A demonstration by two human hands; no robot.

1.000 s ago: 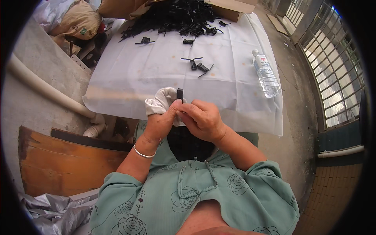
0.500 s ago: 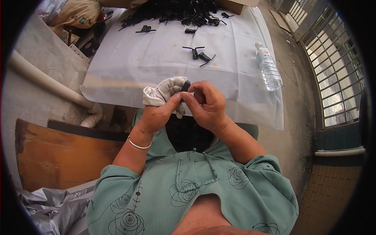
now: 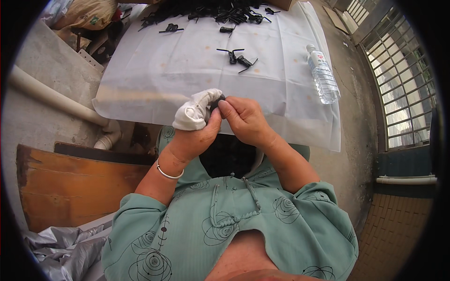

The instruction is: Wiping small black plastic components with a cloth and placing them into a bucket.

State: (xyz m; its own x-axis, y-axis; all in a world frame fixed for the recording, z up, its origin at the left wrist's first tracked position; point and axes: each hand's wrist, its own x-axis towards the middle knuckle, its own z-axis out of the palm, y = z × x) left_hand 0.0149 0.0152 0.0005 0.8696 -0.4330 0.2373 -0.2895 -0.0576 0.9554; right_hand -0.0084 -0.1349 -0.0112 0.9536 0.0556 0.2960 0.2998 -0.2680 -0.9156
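Black piece [image 3: 217, 101], small and dark, sits between the person's two hands, just above the near edge of the table, its far end showing beside a white glove [image 3: 191, 114]. The left hand [image 3: 199, 135] is curled nearly closed around the piece, its fingers covered by the bunched glove and its thumb bare; a silver bangle [image 3: 169, 173] circles that wrist. The right hand [image 3: 246, 119], bare, has its thumb and bent forefinger pinched against the same piece, the other fingers folded in; how far they reach around it cannot be told. Beyond the hands, a pale, see-through sheet [image 3: 154, 77] covers the table. On it, two loose black clips [image 3: 239, 59] with thin arms lie near the middle, close together, while a heap of similar parts [image 3: 220, 10] fills the far end, beside the edge of a cardboard box [image 3: 283, 3] to the right. Toward the right edge lies a clear plastic bottle [image 3: 323, 79], its cap end pointing away; its wrapper [image 3: 318, 58] bears a red emblem and small printing. Far left, a brown sack [image 3: 84, 13] carries a little green print. Black rings and orbit-like lines pattern the green garment [image 3: 187, 220].
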